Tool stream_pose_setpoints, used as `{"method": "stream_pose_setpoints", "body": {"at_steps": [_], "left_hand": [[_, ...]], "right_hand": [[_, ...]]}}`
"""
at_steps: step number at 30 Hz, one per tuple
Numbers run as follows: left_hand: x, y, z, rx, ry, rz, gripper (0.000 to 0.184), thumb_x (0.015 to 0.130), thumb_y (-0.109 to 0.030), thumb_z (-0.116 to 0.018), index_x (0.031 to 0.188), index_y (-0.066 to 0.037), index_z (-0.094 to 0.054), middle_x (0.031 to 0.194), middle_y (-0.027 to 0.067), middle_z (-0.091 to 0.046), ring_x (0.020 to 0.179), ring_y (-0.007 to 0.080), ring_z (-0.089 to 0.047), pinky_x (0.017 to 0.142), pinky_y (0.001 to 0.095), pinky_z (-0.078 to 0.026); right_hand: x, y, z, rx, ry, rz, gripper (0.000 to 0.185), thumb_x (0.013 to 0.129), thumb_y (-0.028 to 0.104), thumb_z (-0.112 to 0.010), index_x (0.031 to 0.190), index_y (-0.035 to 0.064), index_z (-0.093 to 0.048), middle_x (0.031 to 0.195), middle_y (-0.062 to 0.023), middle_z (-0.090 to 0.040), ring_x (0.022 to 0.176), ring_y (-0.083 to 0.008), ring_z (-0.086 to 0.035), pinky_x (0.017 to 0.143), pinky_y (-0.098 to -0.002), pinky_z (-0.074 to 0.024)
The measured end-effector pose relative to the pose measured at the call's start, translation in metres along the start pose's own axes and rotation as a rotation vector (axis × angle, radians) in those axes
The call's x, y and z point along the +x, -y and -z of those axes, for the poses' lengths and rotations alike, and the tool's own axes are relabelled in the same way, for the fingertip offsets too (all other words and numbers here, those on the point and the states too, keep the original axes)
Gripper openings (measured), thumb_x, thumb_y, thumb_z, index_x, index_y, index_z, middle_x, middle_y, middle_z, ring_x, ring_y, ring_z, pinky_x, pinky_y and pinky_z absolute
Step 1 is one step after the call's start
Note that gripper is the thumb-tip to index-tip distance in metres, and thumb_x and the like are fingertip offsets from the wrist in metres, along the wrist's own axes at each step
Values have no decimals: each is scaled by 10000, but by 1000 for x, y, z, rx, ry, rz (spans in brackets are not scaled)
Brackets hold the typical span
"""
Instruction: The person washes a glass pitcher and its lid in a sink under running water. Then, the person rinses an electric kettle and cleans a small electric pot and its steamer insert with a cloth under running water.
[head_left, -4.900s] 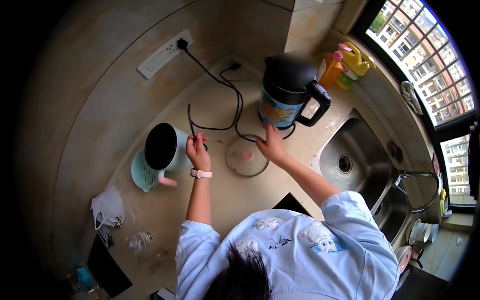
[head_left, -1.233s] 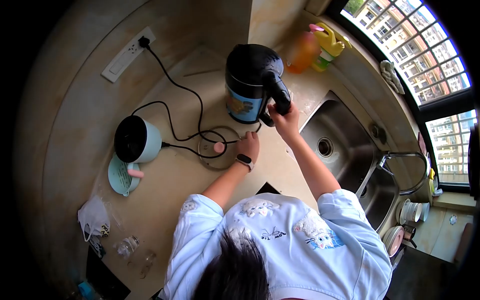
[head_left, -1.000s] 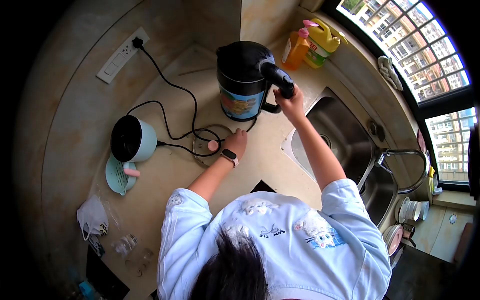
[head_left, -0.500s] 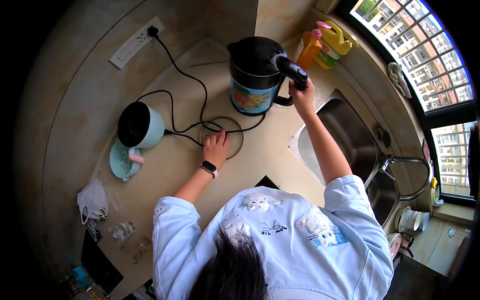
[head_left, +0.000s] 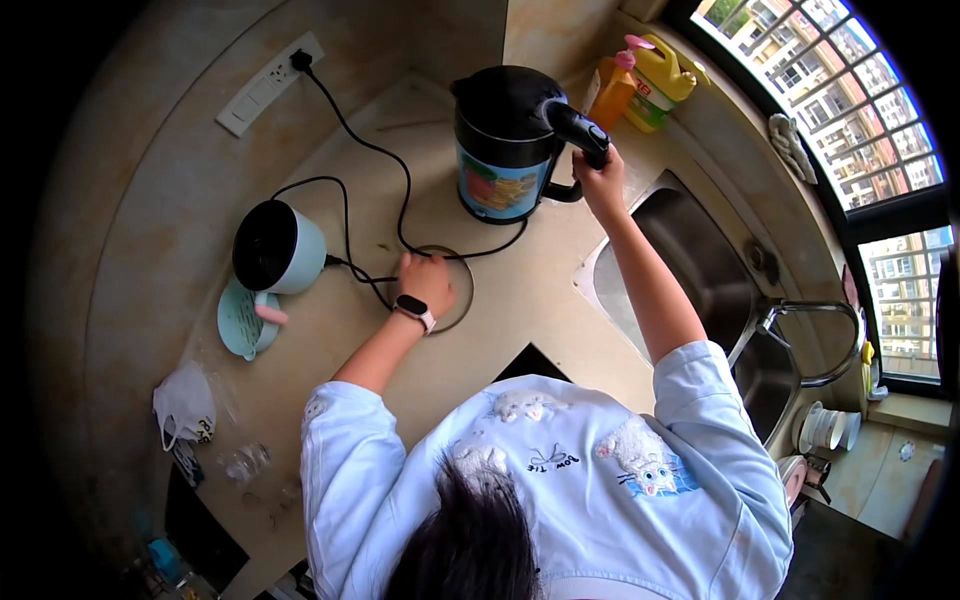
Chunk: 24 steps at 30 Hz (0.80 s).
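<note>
My right hand is closed round the handle of a black jug appliance with a blue picture band, which stands upright on the counter. Over the glass lid lies my left hand, fingers curled by the black cable; what they grip, if anything, is hidden, as is the lid's knob. To the left, a pale-blue pot with a dark inside and pink handle leans over a mint strainer. Cables run from the pot and jug past my left hand.
A wall socket holds a black plug. An orange pump bottle and a yellow jug stand behind the appliance. The steel sink and faucet are on the right. A white bag lies left.
My left hand, earlier at the pot's side and then near the appliance's base, is now over the lid. My right hand has moved from the appliance's base to its handle. The cable loops have shifted.
</note>
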<state>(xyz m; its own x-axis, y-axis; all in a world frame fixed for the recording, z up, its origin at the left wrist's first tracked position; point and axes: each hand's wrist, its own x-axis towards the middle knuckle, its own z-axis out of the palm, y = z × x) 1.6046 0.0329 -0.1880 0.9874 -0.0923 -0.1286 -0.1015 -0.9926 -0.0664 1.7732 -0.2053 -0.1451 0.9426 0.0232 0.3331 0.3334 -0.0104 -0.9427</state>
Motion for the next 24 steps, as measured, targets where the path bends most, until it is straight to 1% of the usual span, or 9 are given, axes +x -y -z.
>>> {"method": "stream_pose_setpoints", "body": {"at_steps": [4, 8, 10, 11, 13, 16, 19, 21, 24], "left_hand": [[-28, 6, -10, -80, 117, 156, 215, 760, -277, -525, 807, -68, -545, 725, 88, -604, 700, 234, -577, 765, 418, -347], [-45, 14, -13, -51, 68, 186, 234, 760, -302, -518, 817, -79, -559, 848, 105, -592, 810, 220, -566, 829, 458, -325], [-60, 18, -13, 140, -26, -153, 249, 725, -298, -549, 859, -88, -563, 967, 105, -542, 960, 211, -503, 911, 496, -257], [-68, 19, -11, 148, -22, -153, 249, 725, -298, -549, 859, -88, -563, 967, 105, -542, 960, 211, -503, 911, 496, -257], [-90, 16, 1, 91, -251, -527, 257, 678, -273, -580, 862, -94, -558, 975, 86, -500, 1037, 208, -429, 959, 507, -186], [-120, -4, 35, -92, -282, -629, 255, 629, -266, -618, 804, -96, -546, 916, 59, -494, 1014, 209, -429, 954, 488, -193], [-131, -2, 65, -259, -156, -504, 275, 582, -272, -643, 773, -104, -537, 903, 56, -487, 992, 206, -436, 932, 480, -220], [-131, 18, 70, -273, -306, -352, 259, 564, -251, -643, 747, -109, -527, 871, 65, -499, 925, 226, -468, 885, 462, -262], [-127, 72, 91, -234, -423, -64, 187, 598, -180, -621, 704, -101, -489, 750, 73, -462, 764, 263, -473, 820, 455, -291]], "right_hand": [[1, -4, 3, -11, 6, 30, 102, 734, 21, -559, 829, 24, -523, 596, 31, -471, 532, -50, -437, 489, -205, -358], [3, -7, 0, 9, -19, 59, 120, 729, 17, -555, 847, 23, -532, 604, 29, -478, 538, -48, -441, 493, -201, -361], [1, -5, 2, 28, 6, 30, 130, 728, 16, -556, 856, 19, -534, 609, 29, -479, 542, -48, -439, 495, -199, -361], [2, -4, 2, 41, 21, 11, 140, 727, 15, -556, 866, 15, -537, 615, 28, -480, 545, -48, -437, 498, -197, -362], [3, -7, 3, 67, 28, 7, 154, 720, 17, -558, 872, 10, -540, 625, 25, -487, 542, -51, -439, 496, -196, -361], [1, -12, -4, -46, -115, 52, 179, 682, 26, -564, 857, -6, -544, 638, -10, -514, 572, -114, -479, 540, -237, -389], [-19, -7, -10, -165, -228, 111, 215, 651, 52, -572, 856, -4, -541, 645, -86, -533, 592, -213, -501, 578, -291, -407], [-39, 13, -19, -292, -352, 125, 201, 632, 111, -584, 799, 17, -523, 644, -168, -511, 595, -317, -491, 573, -343, -404], [-58, 22, -29, -320, -424, 84, 169, 644, 117, -590, 766, 25, -516, 576, -121, -484, 509, -241, -454, 529, -311, -397]]}}
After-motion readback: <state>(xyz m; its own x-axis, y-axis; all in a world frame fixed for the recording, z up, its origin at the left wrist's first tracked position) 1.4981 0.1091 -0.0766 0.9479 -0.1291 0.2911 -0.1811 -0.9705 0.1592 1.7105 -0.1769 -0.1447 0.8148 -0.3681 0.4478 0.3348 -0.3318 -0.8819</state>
